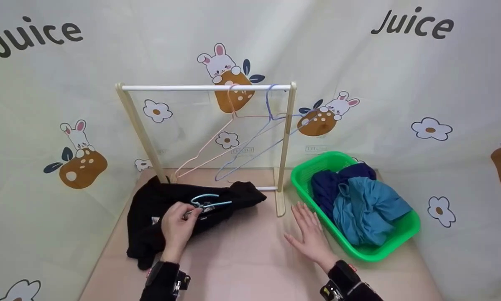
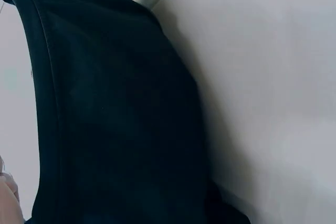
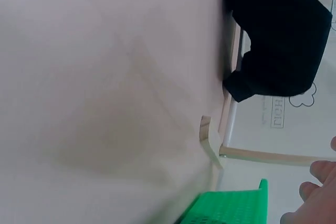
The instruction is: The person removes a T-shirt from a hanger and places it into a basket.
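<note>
My left hand (image 1: 179, 225) pinches a light blue clothes hanger (image 1: 210, 204) near its hook. The hanger sits in the neck of a black garment (image 1: 154, 196), which spreads across the table at the left; much of the hanger is hidden inside the cloth. In the left wrist view the black fabric (image 2: 115, 98) fills the middle, with a bit of the hand at the lower left edge. My right hand (image 1: 311, 236), fingers straight and holding nothing, hovers beside the green basket (image 1: 359, 253).
A rack with a white rail (image 1: 171, 88) stands behind the garment. On it hang a pink hanger (image 1: 208, 146) and a purple-blue hanger (image 1: 250, 142), both bare. Inside the basket lie a teal garment (image 1: 363, 209) and a dark blue garment (image 1: 323, 190).
</note>
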`<state>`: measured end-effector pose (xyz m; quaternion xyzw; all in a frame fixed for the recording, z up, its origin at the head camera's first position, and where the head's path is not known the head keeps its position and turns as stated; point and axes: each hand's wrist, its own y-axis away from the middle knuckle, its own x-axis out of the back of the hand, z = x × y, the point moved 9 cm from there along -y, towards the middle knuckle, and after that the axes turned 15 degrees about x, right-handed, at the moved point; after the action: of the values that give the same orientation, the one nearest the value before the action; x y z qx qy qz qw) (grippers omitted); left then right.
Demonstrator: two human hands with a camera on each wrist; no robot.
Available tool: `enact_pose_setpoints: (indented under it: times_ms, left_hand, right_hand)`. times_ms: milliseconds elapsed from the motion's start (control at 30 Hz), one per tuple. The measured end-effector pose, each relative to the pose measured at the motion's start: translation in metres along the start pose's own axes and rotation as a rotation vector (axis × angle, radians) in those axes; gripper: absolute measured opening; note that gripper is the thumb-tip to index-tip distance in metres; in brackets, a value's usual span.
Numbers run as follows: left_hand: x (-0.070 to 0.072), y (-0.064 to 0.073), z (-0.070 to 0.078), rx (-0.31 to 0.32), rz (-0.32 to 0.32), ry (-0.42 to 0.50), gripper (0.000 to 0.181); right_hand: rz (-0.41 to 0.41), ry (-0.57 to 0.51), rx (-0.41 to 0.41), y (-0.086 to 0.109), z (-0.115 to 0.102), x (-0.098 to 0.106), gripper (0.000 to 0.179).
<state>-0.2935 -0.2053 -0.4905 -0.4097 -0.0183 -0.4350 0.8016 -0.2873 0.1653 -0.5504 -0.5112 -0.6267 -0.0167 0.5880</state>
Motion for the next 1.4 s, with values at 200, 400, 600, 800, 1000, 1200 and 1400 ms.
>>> enact_pose_setpoints:
  times_ms: [200, 400, 600, 800, 1000, 1200, 1400]
  left_hand:
    - [-0.013, 0.013, 0.024, -0.148, -0.025, 0.016, 0.021]
    - [-0.021, 0.024, 0.04, -0.223, 0.004, -0.011, 0.022]
    - [-0.022, 0.025, 0.049, -0.234, 0.011, -0.012, 0.02]
    - [-0.018, 0.027, 0.063, -0.276, 0.043, -0.012, 0.021]
    - [-0.015, 0.03, 0.078, -0.296, 0.062, 0.009, 0.028]
    - [-0.013, 0.033, 0.093, -0.307, 0.066, 0.028, 0.031]
    - [-0.018, 0.036, 0.105, -0.299, 0.048, 0.047, 0.029]
  right_hand:
    - [0.0, -0.005, 0.039, -0.011, -0.009, -0.007, 0.081]
    - [-0.013, -0.049, 0.033, -0.02, -0.016, -0.014, 0.082]
    - [-0.01, -0.024, 0.043, -0.026, -0.019, -0.016, 0.08]
    - [0.003, -0.023, 0.05, -0.029, -0.019, -0.015, 0.077]
    - [0.023, -0.033, 0.074, -0.032, -0.02, -0.015, 0.075]
    - [0.111, 0.016, 0.125, -0.036, -0.023, -0.008, 0.062]
    - [0.156, 0.022, 0.129, -0.036, -0.025, -0.002, 0.047]
